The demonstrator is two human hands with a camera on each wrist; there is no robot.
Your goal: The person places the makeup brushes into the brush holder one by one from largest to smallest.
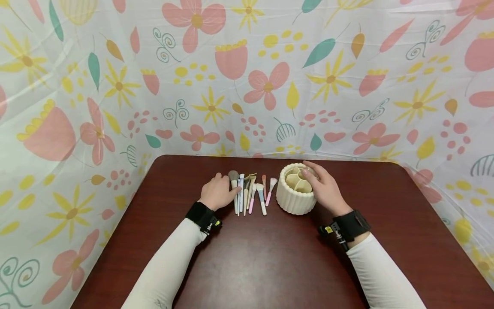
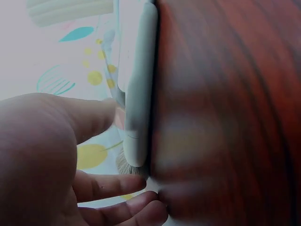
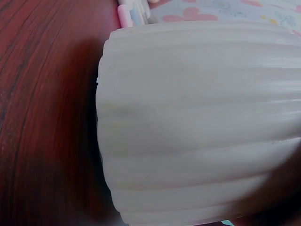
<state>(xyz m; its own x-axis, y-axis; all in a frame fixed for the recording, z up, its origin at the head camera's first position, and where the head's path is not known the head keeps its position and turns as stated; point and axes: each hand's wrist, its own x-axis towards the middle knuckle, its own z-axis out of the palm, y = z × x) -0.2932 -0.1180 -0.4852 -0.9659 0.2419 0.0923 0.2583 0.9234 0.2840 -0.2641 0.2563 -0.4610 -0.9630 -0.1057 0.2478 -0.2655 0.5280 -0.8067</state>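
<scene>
My left hand (image 1: 217, 192) lies at the left end of a row of makeup brushes (image 1: 263, 206). Its thumb reaches over the handles beside the large grey-bristled brush (image 1: 233, 176). In the left wrist view, the thumb and loosely bent fingers lie about a pale brush handle (image 2: 141, 84), with bristles near the fingertips; no firm pinch shows. A cream, ribbed round brush holder (image 1: 295, 202) with inner dividers stands upright right of the row. My right hand (image 1: 328, 189) holds its right side, thumb over the rim. The holder's ribbed wall (image 3: 197, 113) fills most of the right wrist view.
Everything lies on a dark red-brown wooden table (image 1: 251, 257). A white cloth (image 1: 266, 86) printed with flowers and leaves hangs behind it and along the sides. Two pink-handled brushes (image 1: 269, 198) lie between the row and the holder.
</scene>
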